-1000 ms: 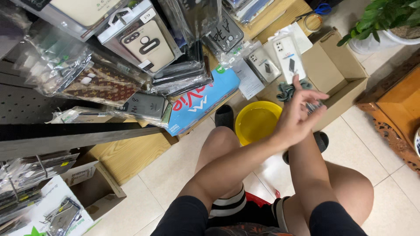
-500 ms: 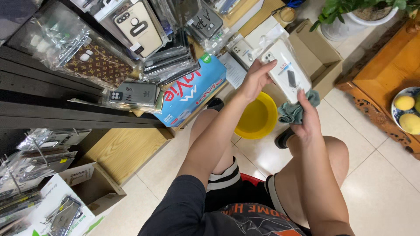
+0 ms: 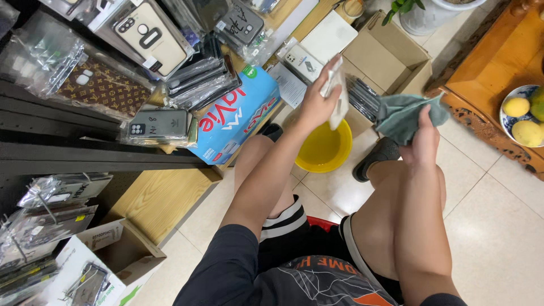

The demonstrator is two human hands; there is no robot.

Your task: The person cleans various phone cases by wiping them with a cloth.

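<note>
The left hand is gripping a white phone case; at three o'clock, the right hand is clutching a teal cloth. A yellow basin is sitting below, contents unclear.

At twelve o'clock from you an open cardboard box sits on the tiled floor. A yellow plastic basin rests just in front of your knees. At eleven o'clock a blue carton lies against the wooden shelf. Packaged phone cases hang at ten o'clock on a black rack. At two o'clock a plate of yellow fruit sits on carved wooden furniture.
</note>
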